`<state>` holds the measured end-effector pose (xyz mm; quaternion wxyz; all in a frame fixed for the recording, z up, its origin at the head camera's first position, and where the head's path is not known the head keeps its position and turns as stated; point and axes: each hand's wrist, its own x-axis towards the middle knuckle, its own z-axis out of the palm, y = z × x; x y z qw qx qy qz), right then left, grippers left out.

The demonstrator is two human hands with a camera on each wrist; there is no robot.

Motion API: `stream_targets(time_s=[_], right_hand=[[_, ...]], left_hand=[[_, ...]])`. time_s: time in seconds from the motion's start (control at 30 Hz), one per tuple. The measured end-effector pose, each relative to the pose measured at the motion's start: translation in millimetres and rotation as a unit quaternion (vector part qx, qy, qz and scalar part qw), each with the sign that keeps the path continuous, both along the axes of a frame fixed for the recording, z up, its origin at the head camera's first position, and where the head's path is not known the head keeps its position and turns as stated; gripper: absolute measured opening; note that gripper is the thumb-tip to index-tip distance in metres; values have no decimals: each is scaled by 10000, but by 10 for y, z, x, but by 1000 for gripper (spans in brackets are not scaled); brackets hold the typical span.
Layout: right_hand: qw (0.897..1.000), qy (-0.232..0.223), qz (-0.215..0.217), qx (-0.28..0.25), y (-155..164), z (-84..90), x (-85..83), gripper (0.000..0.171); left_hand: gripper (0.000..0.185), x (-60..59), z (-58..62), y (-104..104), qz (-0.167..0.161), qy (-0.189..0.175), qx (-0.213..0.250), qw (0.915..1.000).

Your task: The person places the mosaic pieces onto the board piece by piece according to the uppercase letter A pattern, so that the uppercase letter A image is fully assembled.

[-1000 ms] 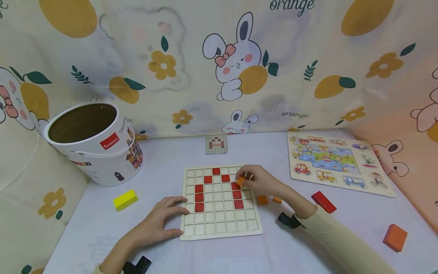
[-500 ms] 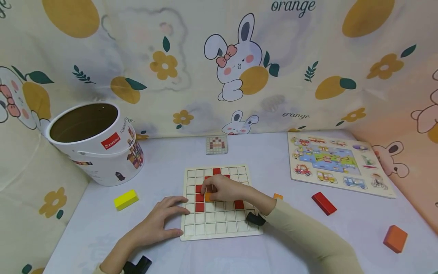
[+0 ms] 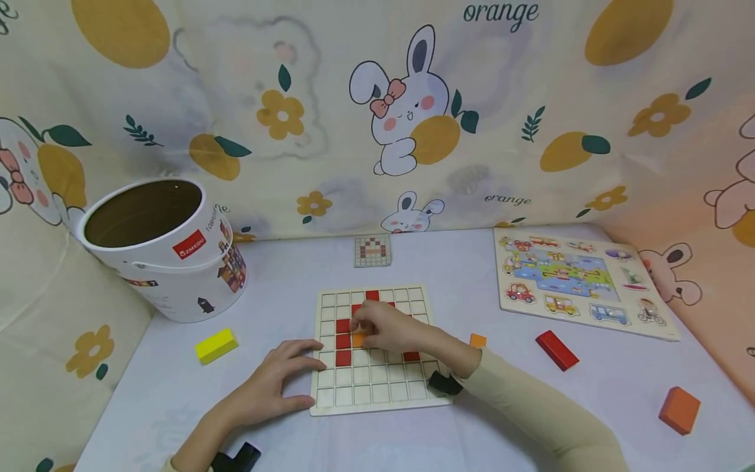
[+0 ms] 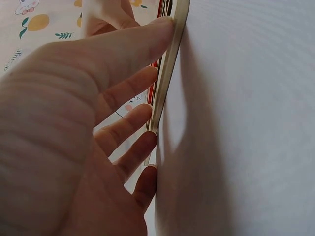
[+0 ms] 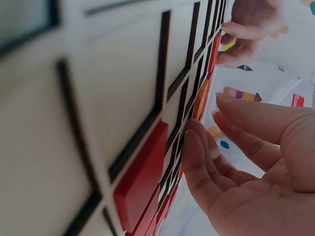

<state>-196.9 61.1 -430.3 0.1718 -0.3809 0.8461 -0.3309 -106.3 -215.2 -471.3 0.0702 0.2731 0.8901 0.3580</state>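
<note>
A pale grid board (image 3: pixel 380 395) lies on the table with red square tiles (image 3: pixel 343 358) set in several of its cells. My left hand (image 3: pixel 271 380) rests at the board's left edge; in the left wrist view its thumb and spread fingers touch the rim. Over the upper middle of the grid is my right hand (image 3: pixel 392 328). Its fingertips are beside an orange tile (image 3: pixel 358 339), which sits in a cell right of the red column. In the right wrist view, thumb and fingers stand apart, near that orange tile (image 5: pixel 201 101). The hand hides some cells and tiles.
A pattern card (image 3: pixel 372 250) lies behind the board. A white bucket (image 3: pixel 177 282) stands back left, near a yellow block (image 3: pixel 216 345). To the right are an orange piece (image 3: pixel 478 340), a red block (image 3: pixel 557 350), an orange block (image 3: pixel 679 410) and a picture puzzle (image 3: pixel 584 282).
My right hand has carried an orange tile from the board's right side leftward to the cell beside the red column, and its fingers have loosened slightly. The left hand has stayed put.
</note>
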Motion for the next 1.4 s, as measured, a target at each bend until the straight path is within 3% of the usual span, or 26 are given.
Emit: stream_targets(time_s=[0.2,0.37,0.63,0.77,0.93,1.4], right_hand=[[9995,135,-144,-240,168,81,63,18],[9971,182,-621,-404,527,138,103,20],[9856,102,-1677,-205,1383,-6,182,31],[9806,155,-1956,6,1660,-47,273,34],[9817,168,-1896,-1,1767,-54,336,36],[9813,183,-1907,213,1702,-60,344,27]], left_hand=[[43,6,-5,2,46,-97,0,9999],[44,7,15,14,106,-156,-28,9998],[45,14,23,26,87,-143,-15,9999],[44,16,22,25,73,-118,-20,9999],[42,5,29,16,24,-62,-51,10000],[43,6,17,4,19,-91,-26,10000]])
